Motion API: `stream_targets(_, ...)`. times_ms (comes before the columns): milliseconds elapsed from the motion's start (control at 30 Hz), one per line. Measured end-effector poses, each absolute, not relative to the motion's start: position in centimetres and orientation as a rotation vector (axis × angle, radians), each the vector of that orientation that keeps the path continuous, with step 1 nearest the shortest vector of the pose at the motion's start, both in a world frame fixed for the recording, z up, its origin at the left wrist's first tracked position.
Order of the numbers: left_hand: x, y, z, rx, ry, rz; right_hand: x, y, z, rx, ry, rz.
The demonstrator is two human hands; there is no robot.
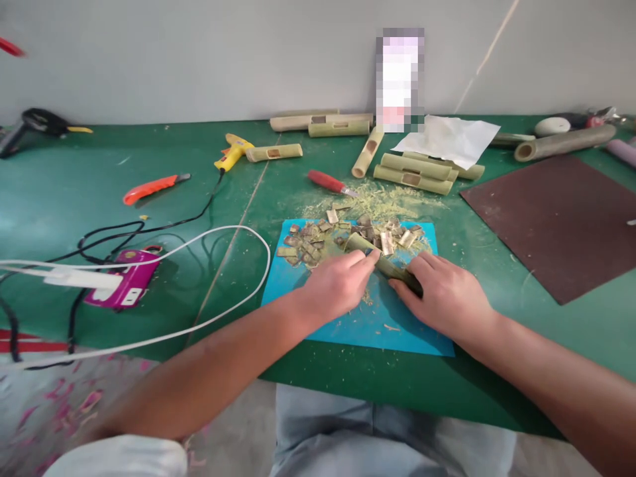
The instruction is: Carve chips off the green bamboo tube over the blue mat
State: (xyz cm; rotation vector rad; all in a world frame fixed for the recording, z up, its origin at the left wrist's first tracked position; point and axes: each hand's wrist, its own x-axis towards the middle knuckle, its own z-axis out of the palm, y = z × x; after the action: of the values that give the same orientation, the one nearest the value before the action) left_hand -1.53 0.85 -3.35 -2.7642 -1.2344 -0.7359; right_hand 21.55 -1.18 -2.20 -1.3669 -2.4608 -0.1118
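Both hands met over a blue cutting mat [348,324] laid on the green surface [74,192]. The left hand [338,285] was curled around the upper end of a short green bamboo piece [385,265], fingertips pressed on it, while the right hand [447,295] closed over its lower end; the piece lay slanted across the mat's middle. What, if anything, the right hand gripped besides the bamboo could not be made out. Just beyond the hands a heap of small cut bamboo chips [348,235] covered the mat's far edge, with pale shavings [382,195] spread past it. A red-handled knife [330,183] lay near the shavings, longer bamboo tubes [415,172] behind it. To the left lay a yellow glue gun [231,152], an orange utility knife [154,187] and a magenta power strip [126,285]; a dark brown sheet [556,218] lay to the right.
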Motion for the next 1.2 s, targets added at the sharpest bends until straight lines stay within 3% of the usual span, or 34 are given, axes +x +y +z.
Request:
stream_targets(267, -3.2, 2.1, -3.1, -2.627, -1.289, -0.694, 21.4, -1.6, -2.1, -1.340, -2.430, -0.194)
stream_targets(567, -3.2, 2.0, -2.9, -2.630, -1.319, -0.889, 21.4, -1.8, -2.2, -1.345, -2.421, -0.202)
stream_targets(1200, -0.5, -0.2, -3.0, -2.789, -1.203, -0.731, 21.2, -1.7, -2.3, -1.399, -2.408, -0.107)
